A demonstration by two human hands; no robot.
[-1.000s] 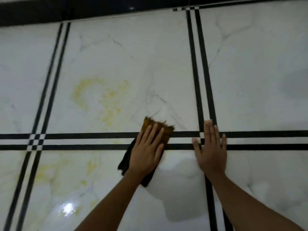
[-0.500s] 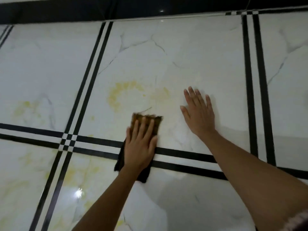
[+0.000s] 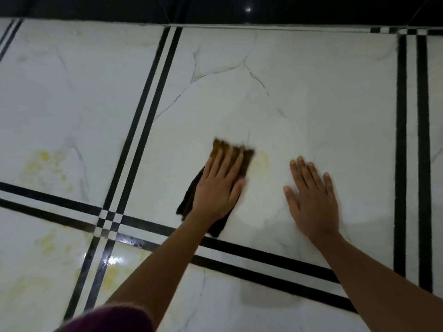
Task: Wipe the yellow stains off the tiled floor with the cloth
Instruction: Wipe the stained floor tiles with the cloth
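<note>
Lying lengthwise under the left hand point(image 3: 215, 188), the cloth point(image 3: 189, 200) points away.

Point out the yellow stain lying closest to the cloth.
The faint patch right beside the cloth, at its far edge and on the same tile. The other stains sit beyond the black double stripes, on the left and lower-left tiles.
</note>
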